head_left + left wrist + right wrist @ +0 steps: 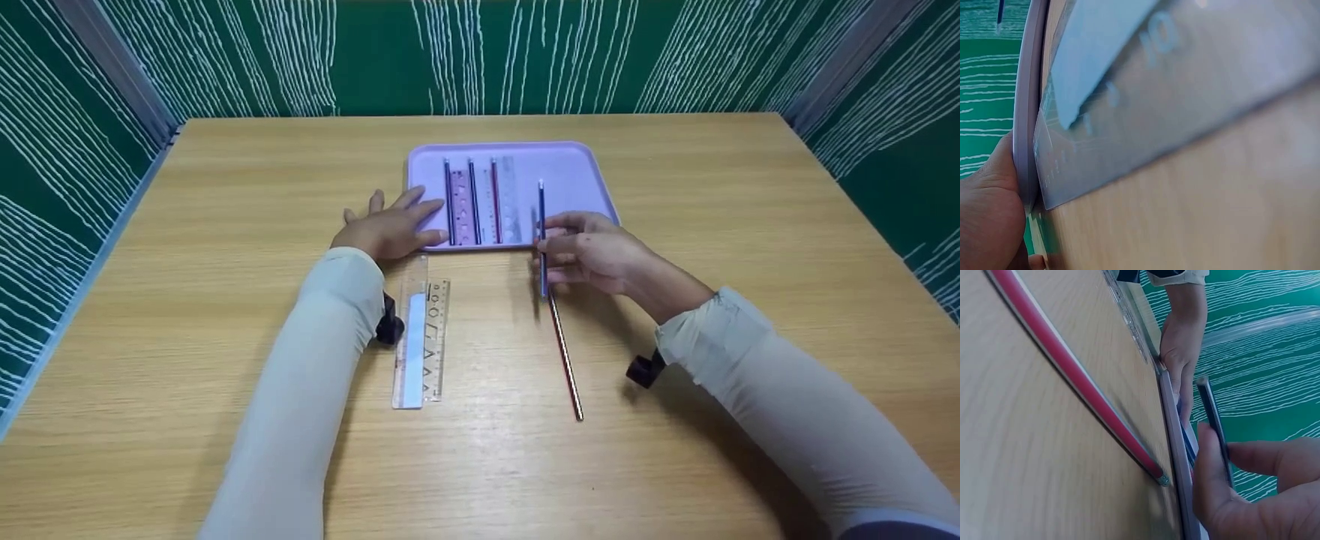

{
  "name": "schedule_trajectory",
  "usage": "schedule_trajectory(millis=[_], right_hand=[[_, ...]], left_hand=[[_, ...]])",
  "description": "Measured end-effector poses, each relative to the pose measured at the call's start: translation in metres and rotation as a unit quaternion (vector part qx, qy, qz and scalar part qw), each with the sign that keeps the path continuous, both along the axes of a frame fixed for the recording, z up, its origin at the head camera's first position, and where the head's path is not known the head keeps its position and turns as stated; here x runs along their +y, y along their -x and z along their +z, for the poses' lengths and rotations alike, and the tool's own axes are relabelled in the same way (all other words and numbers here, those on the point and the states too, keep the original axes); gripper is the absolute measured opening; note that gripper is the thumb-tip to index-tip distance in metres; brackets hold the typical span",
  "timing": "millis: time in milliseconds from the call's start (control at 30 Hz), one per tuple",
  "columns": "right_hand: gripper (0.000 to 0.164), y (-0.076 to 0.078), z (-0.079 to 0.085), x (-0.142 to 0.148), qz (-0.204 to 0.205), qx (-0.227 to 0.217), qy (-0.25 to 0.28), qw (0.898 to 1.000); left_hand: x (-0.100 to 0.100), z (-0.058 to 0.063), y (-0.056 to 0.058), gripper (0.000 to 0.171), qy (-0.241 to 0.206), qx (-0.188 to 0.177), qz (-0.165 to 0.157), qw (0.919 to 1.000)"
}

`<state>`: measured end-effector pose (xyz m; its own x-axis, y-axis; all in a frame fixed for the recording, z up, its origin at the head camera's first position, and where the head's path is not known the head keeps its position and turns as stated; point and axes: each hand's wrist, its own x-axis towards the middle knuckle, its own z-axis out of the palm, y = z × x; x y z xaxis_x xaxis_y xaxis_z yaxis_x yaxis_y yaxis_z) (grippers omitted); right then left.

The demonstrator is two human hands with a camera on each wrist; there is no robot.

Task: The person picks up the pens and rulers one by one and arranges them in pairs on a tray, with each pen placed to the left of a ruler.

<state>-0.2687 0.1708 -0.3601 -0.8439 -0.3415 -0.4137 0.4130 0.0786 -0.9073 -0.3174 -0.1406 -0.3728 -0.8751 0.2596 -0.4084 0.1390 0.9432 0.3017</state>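
That dark pencil (pixel 542 217) is up over the near edge of the tray (pixel 574 165), pinched between thumb and fingers of the right hand (pixel 600 255). Left hand (pixel 382 231) is splayed at the near-left corner, gripping nothing. If that pinch slackens, I reckon it'd roll onto the surface (pixel 712 210).

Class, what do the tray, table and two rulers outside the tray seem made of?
Tray: probably plastic, smooth, evenly purple, with a rounded rim. Table: wood or wood-look laminate, slightly shiny, with visible grain. Rulers: likely clear plastic, smooth-looking; the table shows through.
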Motion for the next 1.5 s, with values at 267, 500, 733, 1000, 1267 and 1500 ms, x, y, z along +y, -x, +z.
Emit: schedule_trajectory(millis=[267, 500, 733, 1000, 1267, 1500], right_hand=[[0.052, 0.013, -0.001, -0.003, -0.008, 0.018, -0.037, 0.999], [0.052, 0.031, -0.001, -0.006, -0.028, 0.035, -0.056, 0.997], [0.051, 0.049, 0.001, -0.005, -0.038, 0.028, -0.093, 0.995], [0.052, 0.063, 0.004, -0.010, -0.039, 0.019, -0.125, 0.991], [0.053, 0.074, 0.001, -0.016, -0.040, 0.023, -0.165, 0.985], [0.054, 0.079, -0.002, -0.024, -0.047, 0.040, -0.185, 0.981]], left_hand=[[0.001, -0.001, 0.000, 0.071, -0.001, -0.005, -0.003, 1.0000], [-0.001, 0.000, 0.000, 0.069, -0.009, -0.003, -0.001, 1.0000], [0.000, 0.000, -0.001, 0.068, -0.013, -0.005, 0.002, 0.9999], [0.000, 0.001, -0.002, 0.068, -0.021, -0.010, 0.012, 0.9997], [0.000, 0.001, -0.002, 0.068, -0.016, -0.015, 0.012, 0.9997], [0.001, 0.001, -0.001, 0.069, -0.013, -0.013, 0.013, 0.9997]])
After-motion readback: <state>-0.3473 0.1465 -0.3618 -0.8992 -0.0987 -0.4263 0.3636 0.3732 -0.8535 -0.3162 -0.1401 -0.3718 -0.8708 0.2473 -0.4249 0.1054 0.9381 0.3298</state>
